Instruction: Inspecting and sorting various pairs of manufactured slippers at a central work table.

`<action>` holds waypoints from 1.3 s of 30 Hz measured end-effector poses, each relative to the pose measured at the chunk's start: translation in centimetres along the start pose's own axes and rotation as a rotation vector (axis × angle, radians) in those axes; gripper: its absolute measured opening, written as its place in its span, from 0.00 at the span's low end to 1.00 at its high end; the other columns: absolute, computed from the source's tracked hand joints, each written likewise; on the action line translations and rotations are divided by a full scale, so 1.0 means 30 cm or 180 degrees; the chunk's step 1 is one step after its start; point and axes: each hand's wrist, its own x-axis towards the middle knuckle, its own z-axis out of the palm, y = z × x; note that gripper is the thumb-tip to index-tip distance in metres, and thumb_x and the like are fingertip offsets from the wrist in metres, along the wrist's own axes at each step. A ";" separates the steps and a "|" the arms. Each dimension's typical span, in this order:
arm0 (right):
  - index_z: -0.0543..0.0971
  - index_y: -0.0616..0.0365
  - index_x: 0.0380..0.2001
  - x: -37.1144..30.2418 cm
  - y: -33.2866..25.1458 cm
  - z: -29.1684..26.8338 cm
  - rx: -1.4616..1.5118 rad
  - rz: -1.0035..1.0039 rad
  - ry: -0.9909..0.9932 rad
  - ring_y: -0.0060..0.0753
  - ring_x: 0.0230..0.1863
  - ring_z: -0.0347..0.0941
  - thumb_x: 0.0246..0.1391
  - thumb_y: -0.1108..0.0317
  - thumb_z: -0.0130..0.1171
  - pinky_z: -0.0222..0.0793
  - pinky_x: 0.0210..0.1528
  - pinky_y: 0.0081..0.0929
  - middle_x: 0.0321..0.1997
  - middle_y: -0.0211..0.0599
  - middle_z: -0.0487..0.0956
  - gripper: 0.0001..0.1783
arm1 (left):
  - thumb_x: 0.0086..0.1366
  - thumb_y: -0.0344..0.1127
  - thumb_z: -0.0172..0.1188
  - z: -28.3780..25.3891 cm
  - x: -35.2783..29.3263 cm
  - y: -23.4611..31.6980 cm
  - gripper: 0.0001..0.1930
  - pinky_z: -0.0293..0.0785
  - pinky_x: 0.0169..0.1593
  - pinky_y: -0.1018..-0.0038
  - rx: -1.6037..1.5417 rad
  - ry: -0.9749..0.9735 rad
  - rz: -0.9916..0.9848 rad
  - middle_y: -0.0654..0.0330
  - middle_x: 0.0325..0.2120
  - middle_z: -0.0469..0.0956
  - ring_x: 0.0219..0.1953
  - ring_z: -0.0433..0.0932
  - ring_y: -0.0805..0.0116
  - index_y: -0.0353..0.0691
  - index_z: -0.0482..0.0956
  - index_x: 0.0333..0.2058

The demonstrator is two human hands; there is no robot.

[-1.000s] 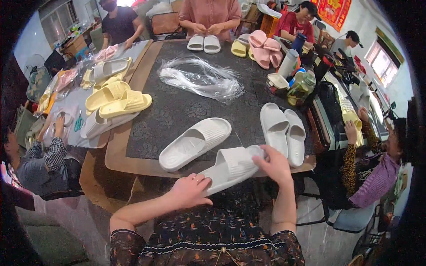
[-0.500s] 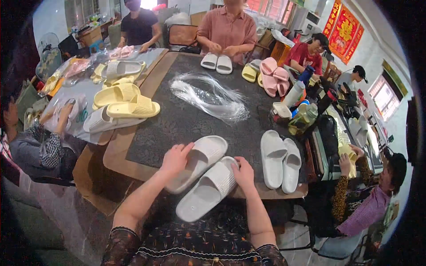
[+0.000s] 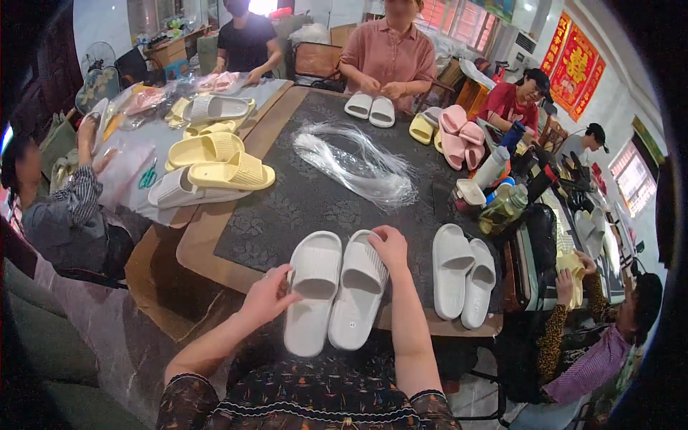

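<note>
Left edge: a seated person in a striped sleeve is at the grey cloth-covered end of the worktop, where green scissors lie.
Yellow slippers: a stack of pale yellow slippers lies on that left end, with a white one under it.
Left hand: the left hand rests against the outer edge of the left white slipper; its grip is loose, fingers curled to the slipper's side, not wrapped round it.
White pair: the left white slipper and the right white slipper lie side by side and touching, soles down, at the near edge of the dark mat, heels hanging past the worktop edge toward the person.
Right hand: the right hand lies on the toe end of the right white slipper, fingers bent over its strap; the grip is partly closed on it.
Centre: a heap of clear plastic bags lies on the mat beyond the pair, well apart.
Second pair: another white pair lies just to the right, apart from the hands.
Containers: a white bottle and an amber-filled jar stand near the right rim; their contents otherwise cannot be told.
Far side: pink slippers and a small white pair lie before other people.
</note>
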 end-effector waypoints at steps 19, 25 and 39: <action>0.82 0.58 0.31 -0.016 0.055 0.028 0.0863 0.0401 0.0413 0.27 0.29 0.76 0.44 0.60 0.65 0.71 0.37 0.25 0.27 0.33 0.81 0.13 | 0.60 0.67 0.46 0.391 -0.203 -0.860 0.37 0.72 0.47 0.63 -0.0599 -0.1686 -0.1568 0.44 0.39 0.78 0.41 0.78 0.52 0.32 0.78 0.42; 0.82 0.58 0.31 -0.016 0.055 0.027 0.0753 0.0414 0.0426 0.28 0.29 0.77 0.44 0.61 0.65 0.71 0.36 0.26 0.28 0.34 0.81 0.13 | 0.58 0.73 0.40 0.197 -0.183 -0.583 0.42 0.70 0.48 0.60 0.1040 -0.2358 -0.2112 0.41 0.36 0.79 0.42 0.78 0.48 0.33 0.80 0.39; 0.82 0.57 0.32 -0.017 0.092 0.045 0.0938 0.0433 0.0396 0.27 0.32 0.77 0.45 0.61 0.65 0.70 0.39 0.26 0.29 0.34 0.81 0.13 | 0.58 0.75 0.35 0.225 -0.198 -0.583 0.47 0.68 0.50 0.62 0.0006 -0.2034 -0.1327 0.40 0.40 0.77 0.48 0.74 0.49 0.29 0.77 0.44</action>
